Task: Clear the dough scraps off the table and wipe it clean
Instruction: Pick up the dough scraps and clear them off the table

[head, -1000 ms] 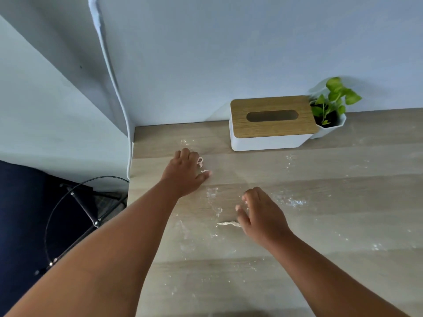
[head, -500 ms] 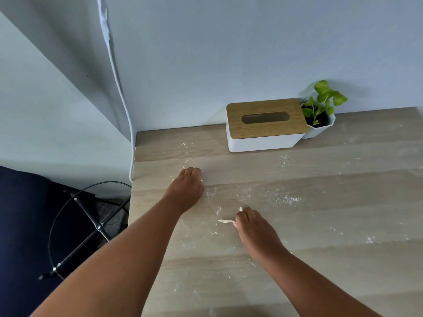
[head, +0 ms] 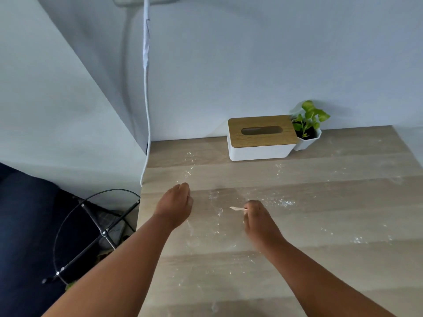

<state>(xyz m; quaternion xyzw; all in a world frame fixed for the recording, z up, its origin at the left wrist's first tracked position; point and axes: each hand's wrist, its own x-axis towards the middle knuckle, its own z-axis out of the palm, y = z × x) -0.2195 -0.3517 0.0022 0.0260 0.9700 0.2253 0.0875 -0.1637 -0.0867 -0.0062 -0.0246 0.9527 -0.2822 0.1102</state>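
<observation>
Nearest, the right hand point(head: 257, 219) pinches a thin dough scrap point(head: 237, 208) just above the flour-dusted counter point(head: 320, 259), while the left hand point(head: 176, 205) hovers beside it, fingers curled; whether it holds anything I cannot tell. Farther back, a tissue box point(head: 259, 139) with wooden lid touches a white pot point(head: 307, 141) holding a small green plant point(head: 310, 117), against the wall

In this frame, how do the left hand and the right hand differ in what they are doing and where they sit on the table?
The right hand pinches a thin pale dough scrap that sticks out past its fingertips; the left hand shows no scrap, its fingers curled under. The left hand sits near the table's left edge, while the right hand is further in, beside the flour smears. Both are knuckles-up, low over the floury wood.
</observation>
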